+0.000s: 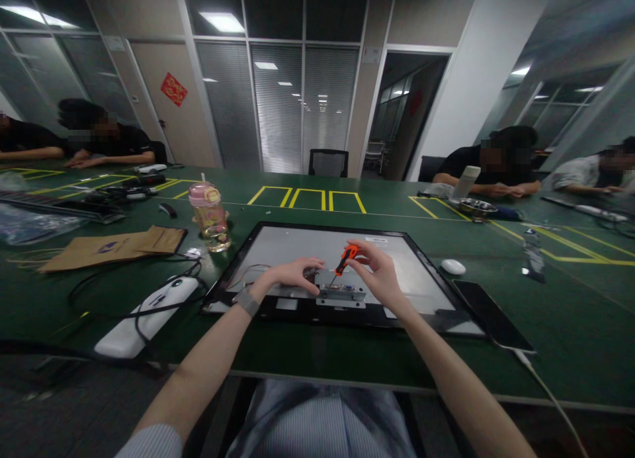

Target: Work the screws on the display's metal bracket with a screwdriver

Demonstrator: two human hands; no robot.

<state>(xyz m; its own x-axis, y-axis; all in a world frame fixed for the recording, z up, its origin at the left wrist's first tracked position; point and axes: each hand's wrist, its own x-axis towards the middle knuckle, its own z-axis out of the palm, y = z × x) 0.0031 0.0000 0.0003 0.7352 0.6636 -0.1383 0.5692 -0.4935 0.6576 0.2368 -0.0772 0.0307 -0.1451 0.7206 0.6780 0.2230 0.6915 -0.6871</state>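
A flat monitor panel (pixel 278 243) lies face down on the green table (pixel 317 352) right in front of me, its grey metal back up. My right hand (pixel 380 273) is closed round an orange-handled screwdriver (pixel 345 259), whose tip points down at a small metal bracket (pixel 342 294) near the panel's front edge. My left hand (pixel 295 273) rests on the panel just left of the bracket, fingers curled and pressed down beside the screwdriver tip. Thin coloured wires (pixel 243 273) run across the panel to the left of that hand.
A pink-lidded bottle (pixel 211 218), brown paper bag (pixel 114 246) and white device with black cable (pixel 149 312) lie to the left. A white mouse (pixel 453 267) and black phone (pixel 491 314) sit right of the panel. Other people sit at the table's far left and far right.
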